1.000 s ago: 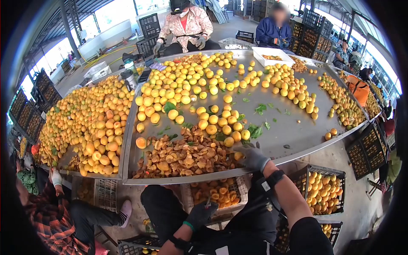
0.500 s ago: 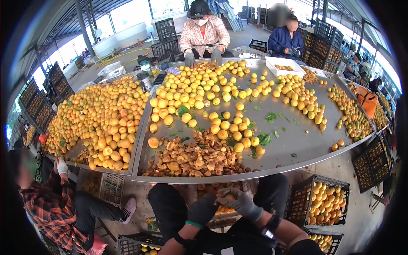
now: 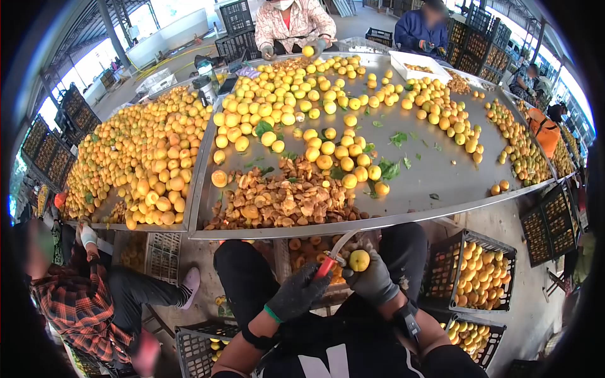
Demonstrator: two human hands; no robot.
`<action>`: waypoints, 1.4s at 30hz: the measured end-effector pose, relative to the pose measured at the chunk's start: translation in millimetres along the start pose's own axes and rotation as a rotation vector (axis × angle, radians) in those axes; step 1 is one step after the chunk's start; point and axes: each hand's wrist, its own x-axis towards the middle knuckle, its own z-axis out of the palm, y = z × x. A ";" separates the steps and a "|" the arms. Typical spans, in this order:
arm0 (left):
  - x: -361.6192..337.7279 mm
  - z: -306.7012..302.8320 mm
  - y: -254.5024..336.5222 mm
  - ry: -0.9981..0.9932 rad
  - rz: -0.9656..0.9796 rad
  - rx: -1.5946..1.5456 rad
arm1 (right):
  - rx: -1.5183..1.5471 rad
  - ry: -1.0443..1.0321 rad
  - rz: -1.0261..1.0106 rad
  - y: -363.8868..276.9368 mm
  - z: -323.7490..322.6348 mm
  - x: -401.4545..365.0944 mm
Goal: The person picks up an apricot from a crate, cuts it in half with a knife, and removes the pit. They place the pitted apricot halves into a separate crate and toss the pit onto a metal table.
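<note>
My left hand, in a dark glove with a green cuff, is closed around the red handle of a knife. The pale curved blade points up and right, near the table's front edge. My right hand, gloved in grey, grips a round yellow persimmon just right of the knife. Both hands are above my lap, close together. Beyond them, on the metal table, lies a heap of brown-orange trimmings, with loose persimmons and green leaves behind it.
A tray at left holds a big pile of persimmons. Black crates of fruit stand at my right, and another crate is low at left. Co-workers sit across the table and at my left. A white tray sits at the back.
My hands have separated slightly; the knife and persimmon, mostly hidden between them before, now show clearly. The view has tilted down. The co-worker opposite has lifted a fruit.
</note>
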 end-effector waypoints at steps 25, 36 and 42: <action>-33.3 24.1 -21.5 0.189 0.412 0.768 | -0.324 -0.102 -0.120 27.6 26.2 -49.3; -15.8 23.2 -5.5 -0.008 0.137 0.861 | -0.535 -0.115 -0.090 16.7 43.4 -49.5; -5.0 3.6 7.0 -0.076 0.312 0.315 | -0.951 -0.149 -0.093 8.2 39.2 -51.7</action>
